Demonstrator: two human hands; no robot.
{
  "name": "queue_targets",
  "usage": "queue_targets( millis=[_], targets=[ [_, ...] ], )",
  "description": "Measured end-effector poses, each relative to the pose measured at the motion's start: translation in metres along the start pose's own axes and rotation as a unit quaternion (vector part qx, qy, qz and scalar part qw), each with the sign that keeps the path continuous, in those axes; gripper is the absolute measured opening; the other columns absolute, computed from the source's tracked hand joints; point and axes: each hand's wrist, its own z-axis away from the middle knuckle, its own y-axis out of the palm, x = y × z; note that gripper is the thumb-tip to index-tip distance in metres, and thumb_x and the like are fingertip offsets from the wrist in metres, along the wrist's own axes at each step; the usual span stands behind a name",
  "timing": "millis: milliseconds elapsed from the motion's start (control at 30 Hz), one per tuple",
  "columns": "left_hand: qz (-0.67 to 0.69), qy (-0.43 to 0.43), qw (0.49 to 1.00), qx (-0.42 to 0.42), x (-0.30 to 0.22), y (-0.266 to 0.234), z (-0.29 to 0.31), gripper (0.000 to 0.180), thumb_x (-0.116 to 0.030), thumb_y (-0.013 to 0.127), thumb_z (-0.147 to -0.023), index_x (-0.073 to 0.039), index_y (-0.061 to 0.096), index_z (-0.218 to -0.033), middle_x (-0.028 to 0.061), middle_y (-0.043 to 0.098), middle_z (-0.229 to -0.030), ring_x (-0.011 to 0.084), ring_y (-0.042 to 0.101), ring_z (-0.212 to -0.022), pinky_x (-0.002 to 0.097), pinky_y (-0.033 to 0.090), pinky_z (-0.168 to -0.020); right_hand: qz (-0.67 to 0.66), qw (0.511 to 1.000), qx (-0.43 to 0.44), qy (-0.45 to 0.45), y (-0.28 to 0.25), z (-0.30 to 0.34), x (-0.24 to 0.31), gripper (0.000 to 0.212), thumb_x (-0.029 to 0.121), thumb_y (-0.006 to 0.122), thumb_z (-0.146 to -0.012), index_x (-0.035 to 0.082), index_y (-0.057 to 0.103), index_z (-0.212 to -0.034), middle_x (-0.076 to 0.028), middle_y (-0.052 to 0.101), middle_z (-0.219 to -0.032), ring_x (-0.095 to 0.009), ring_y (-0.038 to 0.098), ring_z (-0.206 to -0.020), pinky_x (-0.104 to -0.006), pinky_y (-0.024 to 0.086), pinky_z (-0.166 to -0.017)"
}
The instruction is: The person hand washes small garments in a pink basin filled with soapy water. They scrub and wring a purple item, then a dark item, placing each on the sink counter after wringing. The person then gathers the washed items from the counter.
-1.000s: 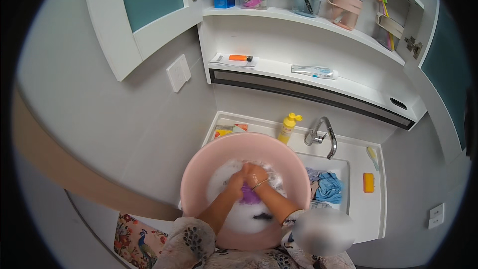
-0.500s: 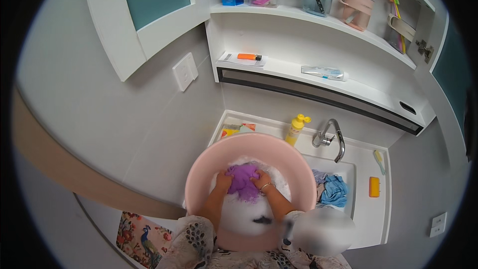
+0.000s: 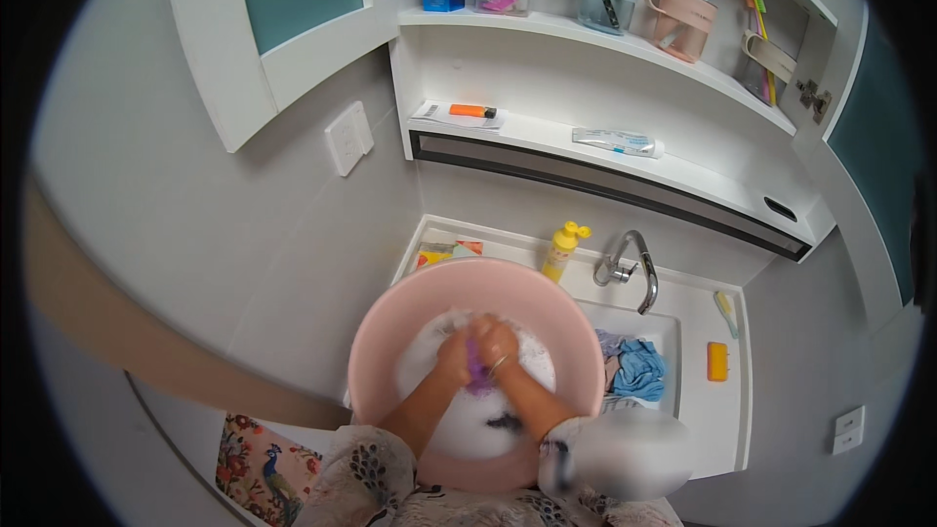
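Note:
A large pink basin (image 3: 376, 332) of white suds (image 3: 459, 429) stands in front of me. Inside it, my left hand (image 3: 454, 356) and my right hand (image 3: 496, 344) are close together, both closed on a wet purple cloth (image 3: 478, 371). Most of the cloth is hidden between the hands, and its lower end hangs toward the foam. The fingers are somewhat blurred. A bracelet (image 3: 499, 366) circles my right wrist. Near that forearm a small dark item (image 3: 505, 422) shows in the suds; I cannot tell what it is.
Blue and other clothes (image 3: 639, 371) lie in the white sink (image 3: 673, 332) right of the basin, under a chrome faucet (image 3: 634, 268). Behind stands a yellow bottle (image 3: 559, 254). An orange soap bar (image 3: 717, 361) and a brush (image 3: 725, 314) lie far right. An open cabinet (image 3: 586, 88) hangs above.
My hands have come together from either side of the purple cloth, bunching it between them. The whole view has shifted slightly.

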Motion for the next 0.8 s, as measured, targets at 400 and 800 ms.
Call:
queue_targets(
  millis=[400, 800],
  targets=[
    [-0.058, -0.080, 0.995, 0.000, -0.022, 0.020, 0.022, 0.027, -0.034, 0.046, -0.087, -0.010, 0.052, -0.078, 0.0040, 0.054, -0.072, 0.0168, 0.053, -0.066, 0.0352, 0.046, -0.062, 0.171, 0.981, 0.061, -0.074, -0.008, -0.010, -0.003, 0.040, 0.030, 0.035, -0.087, 0.002, 0.061, -0.076, -0.020, 0.062, -0.081, -0.033, 0.061, -0.076, -0.0465, 0.046, -0.071],
    [-0.753, 0.108, 0.626, -0.174, -0.034, -0.107, -0.018, 0.025, -0.014, 0.052, -0.077, 0.000, 0.057, -0.096, 0.0225, 0.057, -0.099, 0.0297, 0.057, -0.091, 0.0378, 0.046, -0.076, 0.115, 0.988, 0.075, -0.072, 0.065, -0.006, -0.076, 0.033, 0.031, 0.061, -0.074, 0.003, 0.064, -0.091, -0.017, 0.063, -0.091, -0.032, 0.059, -0.088, -0.0347, 0.045, -0.083]
  ],
)
